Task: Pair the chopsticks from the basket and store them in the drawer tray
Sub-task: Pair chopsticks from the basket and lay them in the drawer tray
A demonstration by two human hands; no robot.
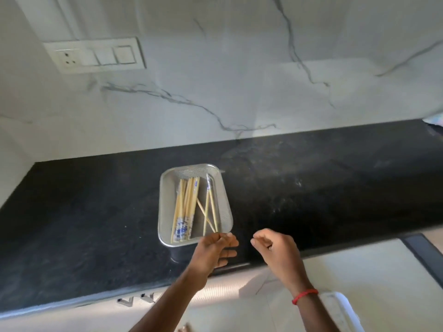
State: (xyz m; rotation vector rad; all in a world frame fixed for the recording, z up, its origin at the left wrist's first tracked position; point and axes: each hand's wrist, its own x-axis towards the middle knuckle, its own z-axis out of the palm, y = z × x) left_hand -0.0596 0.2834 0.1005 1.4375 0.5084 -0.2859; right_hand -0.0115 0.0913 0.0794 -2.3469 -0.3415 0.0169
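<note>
Held the left hand [215, 250] at the near rim of the basket [165, 188], thumb and fingertips [224, 236] pinched on the near ends of the loose chopsticks [210, 207] at the basket's right side. Could not tell the count in that pinch through the blur. Hung the right hand [275, 248] just beside the left, apart from the basket, with fingers loosely curled around nothing and thumb close to forefinger. Wore a red thread [304, 295] on that wrist.

Saw the bundle of chopsticks [183, 212] lying lengthwise along the basket's left side, blue-patterned ends toward the near rim, all within the mesh walls. Saw the loose ones crossed over each other and fanned out toward the far rim.

Found the basket near the front edge of the counter [84, 212], its near corner close to that edge and both forearms crossing it from below. Had bare black stone to the left, to the right and behind, as far as the wall [239, 68]. Noted a dark strip [422, 255] beyond the counter's right front corner, and a white rim [335, 305] under the right forearm, mostly cut off.

Black speckled stone for the surface, lightly dusted at the right. White marble with grey veins behind, with a switch plate [96, 55] up at the left. Pale cabinet fronts below the edge.
</note>
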